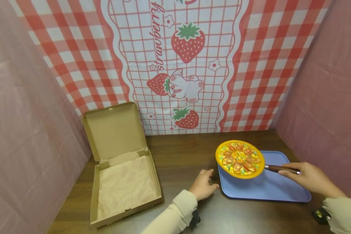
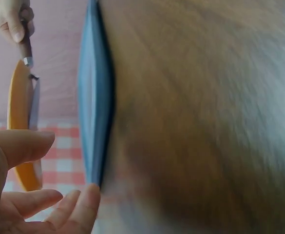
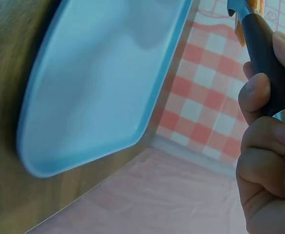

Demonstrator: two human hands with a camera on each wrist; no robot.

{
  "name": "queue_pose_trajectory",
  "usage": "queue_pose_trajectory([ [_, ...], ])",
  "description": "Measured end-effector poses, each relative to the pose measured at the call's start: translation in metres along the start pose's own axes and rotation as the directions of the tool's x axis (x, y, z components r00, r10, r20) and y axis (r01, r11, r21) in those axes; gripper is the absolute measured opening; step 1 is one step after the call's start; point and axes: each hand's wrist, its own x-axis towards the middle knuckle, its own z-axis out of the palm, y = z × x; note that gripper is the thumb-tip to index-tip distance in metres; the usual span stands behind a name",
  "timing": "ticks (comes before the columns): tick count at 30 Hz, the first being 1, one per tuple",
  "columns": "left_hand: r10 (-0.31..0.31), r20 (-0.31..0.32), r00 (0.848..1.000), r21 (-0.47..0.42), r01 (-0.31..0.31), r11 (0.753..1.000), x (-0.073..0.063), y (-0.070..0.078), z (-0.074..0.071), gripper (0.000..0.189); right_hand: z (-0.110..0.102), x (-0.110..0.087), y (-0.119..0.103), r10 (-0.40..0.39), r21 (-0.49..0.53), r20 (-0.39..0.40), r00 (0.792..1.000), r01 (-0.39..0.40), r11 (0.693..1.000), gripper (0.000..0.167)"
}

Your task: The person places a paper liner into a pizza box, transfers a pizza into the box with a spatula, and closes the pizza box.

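My right hand (image 1: 313,178) grips the dark handle (image 3: 266,63) of a pizza server with a metal blade (image 2: 35,105). On that blade lies a round toy pizza (image 1: 240,160) with a yellow-orange rim and colourful toppings. Server and pizza are held up over the left part of a blue tray (image 1: 280,191), apart from it. My left hand (image 1: 203,185) is just left of the tray, thumb and fingers spread and holding nothing. Its fingertips come close to the tray's edge in the left wrist view. The pizza hides most of the blade in the head view.
A cardboard pizza box (image 1: 130,212) stands at the left, its lid (image 1: 115,131) raised. Brown paper (image 1: 127,183) lines its base. Pink curtains (image 1: 324,81) hang at both sides, and a red-checked strawberry cloth (image 1: 178,120) covers the back. Under everything is a dark wooden table (image 1: 181,149).
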Motion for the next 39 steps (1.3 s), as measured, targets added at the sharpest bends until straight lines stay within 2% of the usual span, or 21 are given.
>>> queue_pose_trajectory([
  [9, 0.001, 0.024, 1.000, 0.056, -0.002, 0.998, -0.025, -0.006, -0.047, 0.076, 0.006, 0.016, -0.016, -0.042, 0.022, -0.030, 0.999, 0.043, 0.999, 0.035],
  [15, 0.050, -0.054, 0.997, 0.030, -0.048, 0.998, -0.040, -0.012, -0.076, 0.076, 0.009, 0.026, -0.025, -0.061, 0.029, -0.019, 0.998, 0.061, 0.998, 0.039],
  [19, 0.049, -0.114, 0.992, 0.010, -0.048, 0.999, -0.051, -0.018, -0.097, 0.074, 0.011, 0.034, -0.034, -0.101, 0.031, -0.009, 0.995, 0.101, 0.994, 0.039],
  [25, 0.010, -0.200, 0.980, 0.010, -0.008, 1.000, -0.067, -0.031, -0.126, 0.073, 0.013, 0.046, -0.050, -0.123, 0.035, -0.001, 0.992, 0.123, 0.992, 0.040],
  [31, -0.047, -0.257, 0.965, -0.023, 0.043, 0.999, -0.084, -0.043, -0.149, 0.075, 0.016, 0.055, -0.063, -0.111, 0.067, 0.031, 0.993, 0.109, 0.992, 0.044],
  [39, -0.134, -0.340, 0.931, 0.029, 0.152, 0.988, -0.109, -0.068, -0.186, 0.077, 0.025, 0.071, -0.084, -0.162, 0.110, 0.055, 0.985, 0.155, 0.982, 0.044],
])
